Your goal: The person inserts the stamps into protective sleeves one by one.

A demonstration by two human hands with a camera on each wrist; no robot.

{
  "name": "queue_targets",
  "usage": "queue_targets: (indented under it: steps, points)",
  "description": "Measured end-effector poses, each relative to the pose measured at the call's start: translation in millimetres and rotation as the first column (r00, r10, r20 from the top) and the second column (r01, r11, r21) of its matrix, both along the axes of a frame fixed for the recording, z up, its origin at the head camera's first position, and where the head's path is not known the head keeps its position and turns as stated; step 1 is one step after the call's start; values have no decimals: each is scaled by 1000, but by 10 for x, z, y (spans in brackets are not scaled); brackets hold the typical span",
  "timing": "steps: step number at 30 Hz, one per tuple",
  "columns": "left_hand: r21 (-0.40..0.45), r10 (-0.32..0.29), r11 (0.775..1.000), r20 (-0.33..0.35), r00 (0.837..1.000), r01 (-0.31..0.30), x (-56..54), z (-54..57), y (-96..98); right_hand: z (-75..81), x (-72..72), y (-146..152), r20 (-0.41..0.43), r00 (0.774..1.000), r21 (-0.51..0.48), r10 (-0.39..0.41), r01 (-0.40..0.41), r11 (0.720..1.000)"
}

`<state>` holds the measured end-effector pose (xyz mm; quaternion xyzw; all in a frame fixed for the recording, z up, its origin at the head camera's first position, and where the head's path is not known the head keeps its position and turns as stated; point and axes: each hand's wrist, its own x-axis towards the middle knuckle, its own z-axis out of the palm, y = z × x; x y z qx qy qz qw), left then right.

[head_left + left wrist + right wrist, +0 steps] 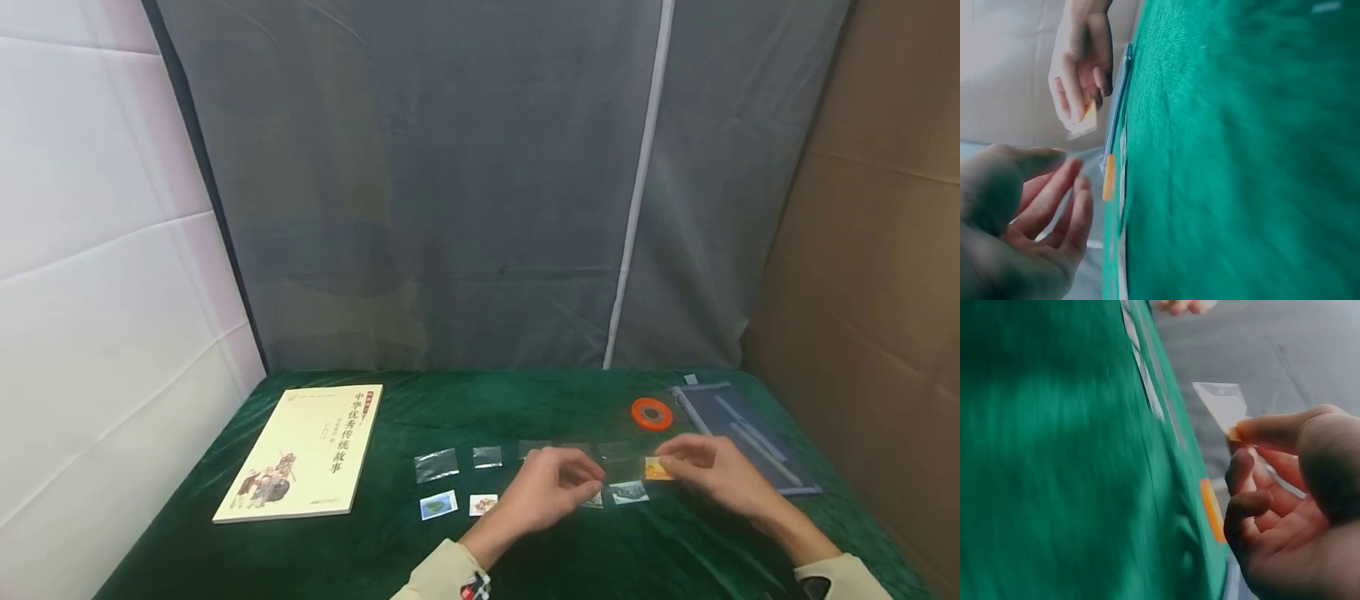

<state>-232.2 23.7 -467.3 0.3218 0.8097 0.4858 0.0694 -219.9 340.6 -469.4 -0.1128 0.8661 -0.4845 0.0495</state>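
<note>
My right hand (pixel 716 473) pinches a small orange picture stamp (pixel 657 468) between thumb and fingers, held above the cloth. In the right wrist view its pale back and a clear plastic edge show, so the stamp (pixel 1225 406) appears to be in a clear sleeve. My left hand (pixel 546 492) hovers left of it, fingers loosely bent, with nothing seen between them. Beneath and beside the left hand lie small picture stamps, among them a grey-green one (pixel 628 492), a blue one (pixel 438 505) and a pale one (pixel 483 504). Another is partly hidden by the left fingers.
Behind the stamps lies a row of clear plastic sleeves (pixel 436 465). An orange ring-shaped disc (pixel 652 414) and a bluish zip pouch (pixel 742 437) with slim tools inside lie at the right. A cream book (pixel 303 454) rests at the left on the green cloth (pixel 450 400).
</note>
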Motion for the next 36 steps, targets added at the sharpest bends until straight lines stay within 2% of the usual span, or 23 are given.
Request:
queue_targets:
  steps: [4,8,12,16,19,22,25,29,33,36]
  points:
    - [-91,-24,996,-67,997,18,-34,37,191,-15,-8,154,-43,996,94,73,-69,993]
    - [-147,-14,989,-107,994,-1,-56,39,338,-58,-40,165,-123,980,156,154,-134,979]
    - [-177,5,984,-132,991,-28,-99,14,409,-95,-54,97,-179,976,259,121,-72,963]
    - [-179,31,983,-109,994,-50,-161,-19,427,-106,-43,18,-267,960,386,79,32,922]
    - [-179,60,981,-98,993,-76,-205,-36,425,-93,-31,-37,-330,941,438,79,79,895]
    - [-182,90,978,-99,991,-107,-245,-39,420,-59,-27,-98,-349,933,465,85,94,880]
    - [-194,126,970,-127,984,-149,-297,-36,416,-24,-43,-175,-348,931,476,113,71,876]
    - [-194,159,962,-175,972,-192,-382,-40,426,-10,-73,-294,-349,921,465,175,8,885]
    - [-207,184,950,-228,956,-232,-445,-44,440,-34,-87,-415,-351,909,425,223,-57,903]
    - [-239,208,932,-261,943,-272,-477,-51,449,-52,-86,-482,-346,905,390,248,-102,915]
